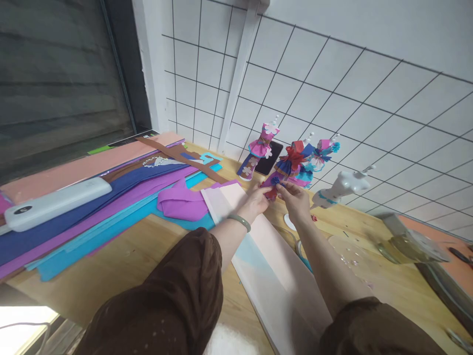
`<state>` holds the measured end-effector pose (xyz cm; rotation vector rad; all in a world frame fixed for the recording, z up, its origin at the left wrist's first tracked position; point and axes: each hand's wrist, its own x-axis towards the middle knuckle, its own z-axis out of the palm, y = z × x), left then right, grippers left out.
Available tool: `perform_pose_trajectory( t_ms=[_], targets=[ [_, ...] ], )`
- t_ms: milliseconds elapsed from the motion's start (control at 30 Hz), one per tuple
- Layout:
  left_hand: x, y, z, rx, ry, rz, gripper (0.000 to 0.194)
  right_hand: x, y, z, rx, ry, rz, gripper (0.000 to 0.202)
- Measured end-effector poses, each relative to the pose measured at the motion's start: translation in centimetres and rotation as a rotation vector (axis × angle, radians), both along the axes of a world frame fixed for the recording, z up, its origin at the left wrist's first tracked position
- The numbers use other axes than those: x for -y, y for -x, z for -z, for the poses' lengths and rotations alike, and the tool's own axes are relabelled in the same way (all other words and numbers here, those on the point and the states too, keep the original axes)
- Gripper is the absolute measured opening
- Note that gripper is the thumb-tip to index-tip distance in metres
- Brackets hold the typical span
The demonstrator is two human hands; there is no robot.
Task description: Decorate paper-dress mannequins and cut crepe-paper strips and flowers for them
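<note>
My left hand (259,198) has its fingers closed on the lower part of a small dress form in a red, blue and purple paper dress (293,157). Between the fingertips of my right hand (296,198) is a small dark blue paper flower (275,181), held against the skirt. Just beyond my left hand stands another dress form in a pink dress with white flowers (269,133). A third one, with a pink and turquoise dress (322,153), is partly hidden behind the red one. To the right a bare white dress form (342,188) has a turquoise band round its base.
Sheets of blue and purple crepe paper (177,199) lie on the left under a white oblong device (59,202). A pale paper strip (273,276) runs beneath my forearms. Tape rolls (410,246) are stacked at right. A dark phone (271,157) leans by the tiled wall (295,64).
</note>
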<state>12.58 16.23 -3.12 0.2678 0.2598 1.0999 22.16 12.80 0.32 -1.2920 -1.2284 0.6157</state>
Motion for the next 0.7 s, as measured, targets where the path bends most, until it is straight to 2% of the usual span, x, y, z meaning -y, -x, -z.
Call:
perform_pose_trajectory(
  t_ms=[233,467,700],
  targets=[
    [-0.20,-0.03,0.22,0.014,-0.024,-0.017,0.038,-0.33,0.09,0.06,0.031,-0.001,0.052,0.042],
    [-0.09,0.13,-0.01,0.049,-0.020,0.015,0.026,-0.40,0.25,-0.16,0.029,0.026,0.058,0.043],
    [-0.27,0.01,-0.02,0.055,0.019,0.015,0.026,-0.43,0.36,-0.20,0.007,0.038,0.071,0.044]
  ],
)
